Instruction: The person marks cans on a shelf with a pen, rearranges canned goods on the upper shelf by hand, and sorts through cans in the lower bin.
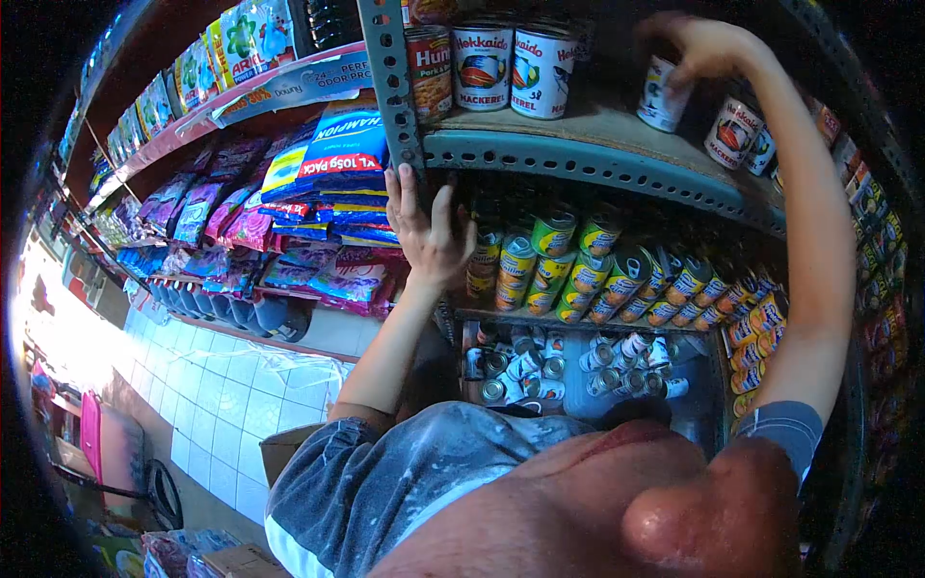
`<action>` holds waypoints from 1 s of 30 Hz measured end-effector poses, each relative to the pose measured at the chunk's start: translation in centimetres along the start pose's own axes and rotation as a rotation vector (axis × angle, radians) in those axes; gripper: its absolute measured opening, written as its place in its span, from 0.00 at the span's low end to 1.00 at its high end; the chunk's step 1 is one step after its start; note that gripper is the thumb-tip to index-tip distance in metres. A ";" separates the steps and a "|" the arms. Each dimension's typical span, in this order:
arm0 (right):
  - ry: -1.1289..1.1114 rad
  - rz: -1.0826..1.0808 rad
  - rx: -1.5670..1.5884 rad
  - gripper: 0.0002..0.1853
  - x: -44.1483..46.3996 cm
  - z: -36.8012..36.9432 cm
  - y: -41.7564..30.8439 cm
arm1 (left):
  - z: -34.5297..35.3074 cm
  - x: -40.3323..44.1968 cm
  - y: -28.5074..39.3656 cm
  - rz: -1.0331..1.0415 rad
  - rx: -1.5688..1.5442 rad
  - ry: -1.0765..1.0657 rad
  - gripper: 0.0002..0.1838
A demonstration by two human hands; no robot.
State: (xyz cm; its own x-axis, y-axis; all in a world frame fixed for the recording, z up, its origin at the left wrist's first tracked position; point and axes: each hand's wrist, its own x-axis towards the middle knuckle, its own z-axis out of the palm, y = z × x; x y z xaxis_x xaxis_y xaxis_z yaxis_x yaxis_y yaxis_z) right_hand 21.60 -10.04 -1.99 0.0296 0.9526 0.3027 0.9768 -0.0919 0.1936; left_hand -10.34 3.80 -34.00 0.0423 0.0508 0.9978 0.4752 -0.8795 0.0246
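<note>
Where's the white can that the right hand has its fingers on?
In the head view, the white can is at the top right, over the upper shelf, beneath the right hand and just left of a Hokkaido mackerel can.

Found Ariel packs [255, 39] upright at eleven o'clock, directly above a blue printed strip [289, 91]. Noted Champion packs [323, 154], blue and yellow, stacked flat between ten and eleven. Recorded purple and pink packs [199, 210] laid in rows between nine and ten, above dark blue containers [270, 316] at nine. Observed white floor tiles [226, 433] at eight. Logged a cardboard box [241, 562] at seven. Saw yellow-and-green cans [581, 275] stacked between two and three.
</note>
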 end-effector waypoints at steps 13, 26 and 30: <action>-0.052 0.197 0.063 0.33 8.7 3.0 1.7 | 0.2 -0.7 -0.8 0.012 0.011 -0.040 0.31; 0.193 0.097 0.076 0.31 11.6 7.3 5.4 | 0.0 -0.3 -0.1 -0.017 0.001 -0.006 0.25; 0.229 0.084 0.072 0.30 11.8 8.3 5.9 | 0.0 -0.2 0.0 -0.020 0.011 0.004 0.24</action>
State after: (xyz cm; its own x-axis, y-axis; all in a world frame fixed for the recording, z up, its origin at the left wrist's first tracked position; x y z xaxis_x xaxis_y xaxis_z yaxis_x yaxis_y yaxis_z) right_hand 29.46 3.04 -5.05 0.0707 0.8511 0.5203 0.9857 -0.1396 0.0945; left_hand -10.33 3.75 -34.23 0.0293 0.0665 0.9974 0.4856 -0.8731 0.0439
